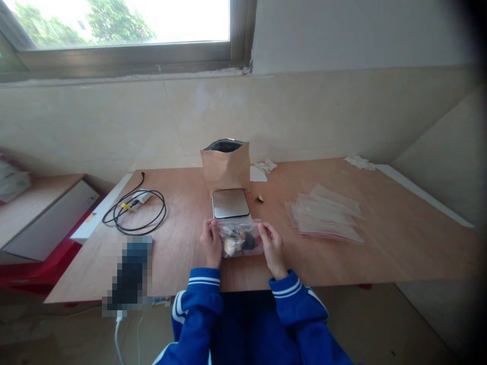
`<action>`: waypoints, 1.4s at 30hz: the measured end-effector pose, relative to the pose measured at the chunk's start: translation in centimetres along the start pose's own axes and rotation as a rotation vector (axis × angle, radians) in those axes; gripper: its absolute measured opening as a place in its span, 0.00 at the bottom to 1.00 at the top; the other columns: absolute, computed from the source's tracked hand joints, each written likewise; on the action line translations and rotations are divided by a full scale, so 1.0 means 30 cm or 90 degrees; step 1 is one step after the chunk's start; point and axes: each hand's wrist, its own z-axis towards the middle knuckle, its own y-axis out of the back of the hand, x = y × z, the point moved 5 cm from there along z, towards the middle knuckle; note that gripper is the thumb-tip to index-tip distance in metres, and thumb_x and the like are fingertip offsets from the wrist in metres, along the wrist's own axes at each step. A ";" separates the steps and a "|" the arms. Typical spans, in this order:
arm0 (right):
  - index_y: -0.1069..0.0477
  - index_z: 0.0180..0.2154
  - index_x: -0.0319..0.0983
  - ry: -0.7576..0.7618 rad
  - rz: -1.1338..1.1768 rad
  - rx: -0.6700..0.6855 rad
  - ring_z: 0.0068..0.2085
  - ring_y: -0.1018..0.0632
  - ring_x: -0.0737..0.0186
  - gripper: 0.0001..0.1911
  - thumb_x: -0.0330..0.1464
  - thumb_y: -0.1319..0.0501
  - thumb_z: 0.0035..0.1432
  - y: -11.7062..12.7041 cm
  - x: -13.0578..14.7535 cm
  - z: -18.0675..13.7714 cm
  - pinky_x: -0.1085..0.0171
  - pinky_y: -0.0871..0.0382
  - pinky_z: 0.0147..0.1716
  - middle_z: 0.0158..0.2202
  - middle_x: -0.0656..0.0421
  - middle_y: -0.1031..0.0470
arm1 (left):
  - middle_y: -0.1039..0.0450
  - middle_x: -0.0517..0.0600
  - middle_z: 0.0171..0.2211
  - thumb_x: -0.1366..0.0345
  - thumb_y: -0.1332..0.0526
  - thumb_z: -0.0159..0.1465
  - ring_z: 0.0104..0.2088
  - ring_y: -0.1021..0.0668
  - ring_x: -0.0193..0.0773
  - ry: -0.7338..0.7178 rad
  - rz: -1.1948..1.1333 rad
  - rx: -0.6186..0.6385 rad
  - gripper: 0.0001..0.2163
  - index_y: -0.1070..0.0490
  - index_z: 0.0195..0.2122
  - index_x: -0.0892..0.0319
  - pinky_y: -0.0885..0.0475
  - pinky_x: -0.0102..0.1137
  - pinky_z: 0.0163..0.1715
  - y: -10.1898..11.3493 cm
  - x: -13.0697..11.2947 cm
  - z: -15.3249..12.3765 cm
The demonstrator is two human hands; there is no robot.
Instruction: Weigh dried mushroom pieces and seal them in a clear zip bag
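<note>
Between my hands is a clear zip bag [239, 241] with pale and dark dried pieces inside. My left hand [211, 243] grips its left end near the top edge. Its right end is pinched by the thumb and fingers of my right hand [272, 247]. Just beyond the bag lies a small scale [230, 203] with a shiny metal top, its near part covered by the bag. Behind the scale stands a brown paper pouch [226, 165], its mouth open and lined in silver. A small dark fragment [259, 198] lies to the right of the scale.
On the right, a stack of flat clear bags [327, 215] lies on the wooden table [399, 243]. A coiled black cable [163, 210] with a white plug sits at the left. Nearer is a blurred-out dark device [131, 274]. Crumpled tissue [266, 166] rests near the wall.
</note>
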 end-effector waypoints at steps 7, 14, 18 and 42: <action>0.29 0.38 0.37 -0.005 0.103 -0.101 0.37 0.23 0.59 0.18 0.45 0.42 0.58 0.035 -0.002 0.018 0.61 0.29 0.39 0.35 0.55 0.22 | 0.25 0.54 0.40 0.41 0.49 0.61 0.38 0.22 0.40 0.050 -0.229 0.162 0.27 0.34 0.50 0.58 0.28 0.33 0.38 -0.036 -0.017 -0.018; 0.30 0.37 0.38 -0.007 0.174 -0.035 0.38 0.21 0.58 0.16 0.43 0.38 0.53 0.023 -0.005 0.012 0.59 0.29 0.40 0.36 0.57 0.21 | 0.28 0.57 0.51 0.54 0.30 0.49 0.53 0.26 0.46 0.022 -0.254 0.358 0.29 0.32 0.50 0.59 0.33 0.38 0.54 -0.084 -0.081 -0.070; 0.29 0.32 0.39 -0.008 0.154 0.013 0.41 0.21 0.55 0.14 0.43 0.37 0.52 0.071 0.030 0.027 0.55 0.30 0.45 0.37 0.55 0.20 | 0.26 0.57 0.50 0.60 0.31 0.52 0.50 0.24 0.45 0.049 -0.235 0.393 0.29 0.35 0.54 0.58 0.32 0.42 0.53 -0.107 -0.058 -0.078; 0.29 0.43 0.38 0.023 0.029 -0.009 0.42 0.20 0.54 0.20 0.46 0.40 0.57 0.077 -0.036 0.026 0.57 0.28 0.42 0.42 0.50 0.21 | 0.21 0.50 0.31 0.54 0.36 0.58 0.29 0.19 0.39 0.132 -0.313 0.164 0.15 0.33 0.37 0.59 0.26 0.31 0.31 -0.034 -0.019 -0.051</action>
